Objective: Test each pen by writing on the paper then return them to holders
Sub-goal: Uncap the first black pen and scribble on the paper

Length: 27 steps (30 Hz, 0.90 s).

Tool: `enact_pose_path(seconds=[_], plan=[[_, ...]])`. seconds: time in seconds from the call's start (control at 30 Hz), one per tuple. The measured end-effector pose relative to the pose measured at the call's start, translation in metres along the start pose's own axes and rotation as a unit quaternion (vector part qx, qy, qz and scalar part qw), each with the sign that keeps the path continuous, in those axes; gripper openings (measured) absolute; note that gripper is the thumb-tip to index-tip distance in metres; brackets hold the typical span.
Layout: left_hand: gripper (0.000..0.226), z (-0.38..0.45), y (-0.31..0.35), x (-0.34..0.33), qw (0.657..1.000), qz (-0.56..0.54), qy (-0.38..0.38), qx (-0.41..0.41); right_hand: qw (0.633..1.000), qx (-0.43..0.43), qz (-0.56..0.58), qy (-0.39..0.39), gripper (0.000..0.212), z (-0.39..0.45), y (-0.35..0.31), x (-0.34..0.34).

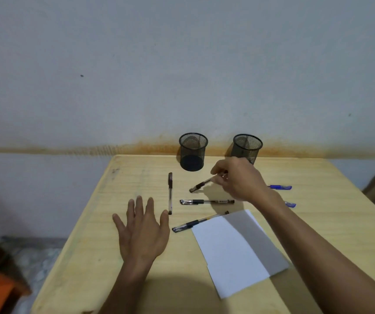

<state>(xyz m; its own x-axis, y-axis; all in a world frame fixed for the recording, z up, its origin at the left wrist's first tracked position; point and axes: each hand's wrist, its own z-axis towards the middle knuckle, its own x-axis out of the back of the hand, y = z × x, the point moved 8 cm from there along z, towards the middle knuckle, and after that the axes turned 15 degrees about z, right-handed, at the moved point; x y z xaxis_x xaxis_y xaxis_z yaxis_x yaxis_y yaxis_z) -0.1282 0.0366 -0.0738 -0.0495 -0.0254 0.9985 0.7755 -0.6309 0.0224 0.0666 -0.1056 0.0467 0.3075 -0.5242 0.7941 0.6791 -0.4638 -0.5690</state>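
- The right hand (238, 177) reaches over the wooden table (318, 223) and pinches the upper end of a dark-capped pen (201, 185) between thumb and fingertips; the pen slants down to the left, its capped end at or just above the tabletop.
- The left hand (142, 232) lies flat on the table with fingers straight and spread, holding nothing; its thumb tip is just beside the near end of a dark pen (170, 193) that lies pointing away from the person.
- A black pen (207, 201) lies crosswise between the right hand and the paper (232, 252).
- Another black pen (199, 222) lies slanted at the paper's far left corner, touching or overlapping its edge.
- Two blue pens show beyond the right forearm: one blue pen (280, 187) farther back, a second blue pen (291, 204) nearer, mostly hidden by the arm.
- Two black mesh holders stand upright at the table's far edge by the wall (182, 64): the left holder (193, 152) and the right holder (247, 147), the latter partly behind the right hand.
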Motion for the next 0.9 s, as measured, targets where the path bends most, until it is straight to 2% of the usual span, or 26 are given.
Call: enact_pose_path(seconds=[0.1, 0.23, 0.33, 0.43, 0.53, 0.6, 0.73, 0.8, 0.9], plan=[[0.064, 0.0, 0.001, 0.0, 1.0, -0.004, 0.004, 0.0, 0.973, -0.049, 0.208, 0.083, 0.011, -0.021, 0.02, 0.023], [0.064, 0.001, 0.001, -0.001, 1.0, -0.005, 0.004, 0.004, 0.857, -0.112, 0.472, 0.172, 0.012, -0.062, 0.049, 0.037], [0.063, -0.001, 0.001, -0.001, 1.0, -0.011, 0.004, 0.003, 0.771, -0.138, 0.587, 0.204, 0.016, -0.089, 0.061, 0.036], [0.058, -0.003, -0.001, 0.002, 0.998, -0.061, 0.024, 0.018, 0.714, -0.162, 0.647, 0.212, 0.015, -0.112, 0.069, 0.027], [0.043, -0.019, -0.001, 0.028, 0.965, -0.23, 0.115, 0.043, 0.704, -0.19, 0.651, 0.208, 0.009, -0.128, 0.076, 0.013], [0.037, -0.036, 0.012, 0.053, 0.94, -0.298, 0.168, -0.01, 0.718, -0.191, 0.639, 0.2, 0.007, -0.132, 0.073, 0.005], [0.043, -0.067, 0.068, 0.075, 0.928, -0.246, 0.178, -0.215, 0.728, -0.18, 0.634, 0.188, 0.016, -0.13, 0.058, -0.007], [0.045, -0.072, 0.077, 0.078, 0.922, -0.242, 0.203, -0.223, 0.719, -0.185, 0.645, 0.181, 0.018, -0.129, 0.054, -0.011], [0.035, -0.07, 0.074, 0.085, 0.92, -0.255, 0.227, -0.194, 0.707, -0.191, 0.663, 0.155, 0.024, -0.123, 0.048, -0.019]])
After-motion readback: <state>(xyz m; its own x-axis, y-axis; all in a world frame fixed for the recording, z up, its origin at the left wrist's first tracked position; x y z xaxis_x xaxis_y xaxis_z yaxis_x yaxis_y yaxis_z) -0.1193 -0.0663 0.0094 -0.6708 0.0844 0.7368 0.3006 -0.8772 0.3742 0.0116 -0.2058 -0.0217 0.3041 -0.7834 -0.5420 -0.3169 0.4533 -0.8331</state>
